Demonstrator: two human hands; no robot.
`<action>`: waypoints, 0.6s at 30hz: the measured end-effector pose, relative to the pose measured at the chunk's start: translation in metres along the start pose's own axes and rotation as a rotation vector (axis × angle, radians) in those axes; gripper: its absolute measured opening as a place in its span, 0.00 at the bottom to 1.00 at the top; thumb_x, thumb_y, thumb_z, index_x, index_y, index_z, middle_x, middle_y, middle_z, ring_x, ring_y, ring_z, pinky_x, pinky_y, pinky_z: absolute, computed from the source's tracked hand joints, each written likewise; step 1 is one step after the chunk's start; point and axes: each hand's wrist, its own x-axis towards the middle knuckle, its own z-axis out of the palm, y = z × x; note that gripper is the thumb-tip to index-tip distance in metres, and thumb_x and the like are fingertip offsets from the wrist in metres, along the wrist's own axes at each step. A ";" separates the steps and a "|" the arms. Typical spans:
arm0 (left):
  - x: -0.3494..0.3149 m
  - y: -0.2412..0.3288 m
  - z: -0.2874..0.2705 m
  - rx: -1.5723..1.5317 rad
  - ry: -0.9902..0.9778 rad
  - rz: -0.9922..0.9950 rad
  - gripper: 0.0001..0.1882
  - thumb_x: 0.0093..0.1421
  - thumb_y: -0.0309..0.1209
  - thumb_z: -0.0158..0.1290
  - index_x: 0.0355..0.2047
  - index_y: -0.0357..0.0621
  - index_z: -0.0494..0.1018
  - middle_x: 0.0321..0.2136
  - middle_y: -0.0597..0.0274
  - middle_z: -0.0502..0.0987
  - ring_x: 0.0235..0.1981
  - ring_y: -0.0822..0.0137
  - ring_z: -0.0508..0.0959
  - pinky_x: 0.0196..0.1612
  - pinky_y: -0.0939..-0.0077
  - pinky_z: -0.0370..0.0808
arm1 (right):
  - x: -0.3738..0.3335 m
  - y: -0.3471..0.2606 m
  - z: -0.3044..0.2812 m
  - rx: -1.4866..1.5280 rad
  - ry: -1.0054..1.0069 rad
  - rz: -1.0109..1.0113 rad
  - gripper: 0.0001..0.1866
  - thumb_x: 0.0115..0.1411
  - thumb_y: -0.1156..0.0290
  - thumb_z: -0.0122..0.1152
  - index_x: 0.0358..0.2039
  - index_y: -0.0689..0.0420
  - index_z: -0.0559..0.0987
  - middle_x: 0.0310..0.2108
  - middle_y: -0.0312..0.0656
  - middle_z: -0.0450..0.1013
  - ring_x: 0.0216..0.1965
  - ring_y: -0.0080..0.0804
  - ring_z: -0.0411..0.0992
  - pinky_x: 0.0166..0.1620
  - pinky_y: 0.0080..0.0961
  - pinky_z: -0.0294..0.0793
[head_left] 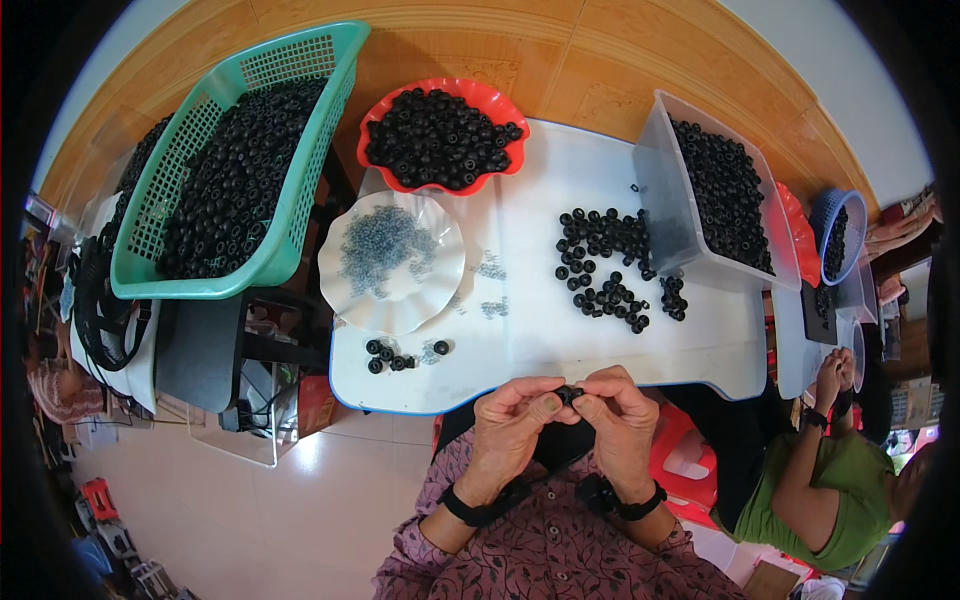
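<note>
My left hand (512, 425) and my right hand (618, 415) meet in front of the table's near edge. Between them they pinch one small round black part (569, 393), thumbs and fingertips closed on it from both sides. Beyond the hands, a loose group of black ring-shaped parts (603, 237) lies on the white table. A few more black parts (388, 357) sit near the left front edge. A white scalloped plate (345, 300) carries a heap of small clear rings (385, 245), and some of these lie scattered beside the plate.
A red scalloped bowl (375, 172) of black parts stands behind the plate. At left is a green basket (285, 235), full of them. A clear plastic bin (668, 200) stands at the right of the white table (520, 345). Another person in a green shirt (845, 490) sits at right.
</note>
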 end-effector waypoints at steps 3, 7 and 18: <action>0.000 0.000 0.000 0.031 0.022 -0.007 0.11 0.63 0.21 0.51 0.45 0.32 0.73 0.33 0.53 0.79 0.33 0.63 0.82 0.41 0.67 0.81 | 0.001 -0.004 0.001 -0.041 -0.009 -0.018 0.07 0.56 0.84 0.63 0.37 0.63 0.80 0.35 0.38 0.71 0.36 0.22 0.71 0.39 0.16 0.74; 0.001 0.000 -0.002 -0.004 0.012 0.003 0.11 0.62 0.20 0.52 0.45 0.30 0.73 0.35 0.52 0.79 0.34 0.65 0.81 0.42 0.70 0.81 | 0.001 -0.007 0.002 -0.135 -0.016 -0.044 0.08 0.56 0.84 0.63 0.37 0.63 0.80 0.36 0.39 0.72 0.36 0.23 0.72 0.38 0.16 0.74; -0.001 0.001 -0.001 0.061 0.054 0.010 0.11 0.62 0.21 0.52 0.45 0.33 0.74 0.34 0.53 0.80 0.33 0.65 0.81 0.41 0.67 0.81 | 0.002 -0.006 0.001 -0.374 -0.032 -0.178 0.09 0.55 0.83 0.64 0.37 0.62 0.79 0.36 0.40 0.72 0.35 0.23 0.74 0.38 0.17 0.74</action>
